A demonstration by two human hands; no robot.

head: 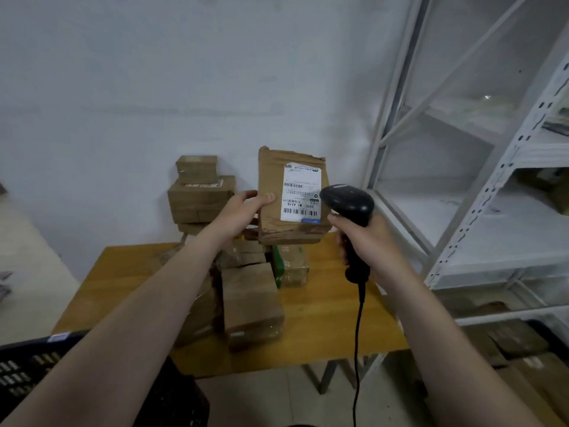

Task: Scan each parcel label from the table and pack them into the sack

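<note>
Parcel (271,177), brown and crumpled, is up in the air above the back of the table (323,318), its white label (301,192) facing me. My left hand (243,211) pinches its left edge, thumb flat on the front and fingers behind. My right hand (366,238) is wrapped round the handle of the black scanner (348,201), whose head sits just beside the label's right edge; I cannot tell if they touch. Its cable (358,334) hangs down past the table's near edge.

For room, bare wood lies to the right of the heap and along the near edge. The white shelving (492,180) stands just beside the table's right side, so that side is tight. The wall closes the back.

Counting: 1 parcel in hand, 1 scanner. At the back left, 2 boxes are stacked, a small one (197,169) on a larger one (200,198), with more below that my arm hides. On the table I make out 1 plain brown parcel (251,303) near the front and 1 with green tape (292,263) behind it; others are crowded between.

1 black slotted crate (30,365) sits at lower left, and my arm covers its contents. 1 dark bin (523,343) under the shelving holds flat brown cardboard.
</note>
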